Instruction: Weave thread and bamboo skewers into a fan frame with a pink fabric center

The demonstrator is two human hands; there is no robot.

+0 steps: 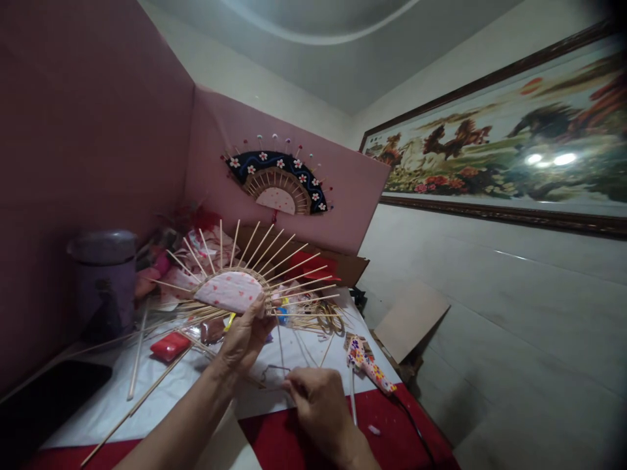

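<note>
The left forearm rises from the bottom edge, slanting up and to the right, and the left hand (247,339) is raised above the desk (191,405) with its back partly toward the camera. Its thumb lies on the near right corner of the half-round fan frame (230,290), the other fingers behind, pinching it there. The frame is held up near the middle of the view, its flat edge low and its thin sticks spreading upward and to both sides from a woven rim around a white, red-spotted centre.

The right hand (316,398) is lower and nearer the camera, its forearm coming in from the bottom edge and leaning left. Its fingers are curled in, thumb and index finger pressed together on a thin strand (280,346) below the frame.

On the desk, a red packet (170,346) lies left of the left forearm, and a flower-patterned glue gun (369,365) lies right of the right hand. Behind, 1 dark fan with white flowers (279,176) is on the pink board (343,176), with round-headed pins around its outer edge.
</note>
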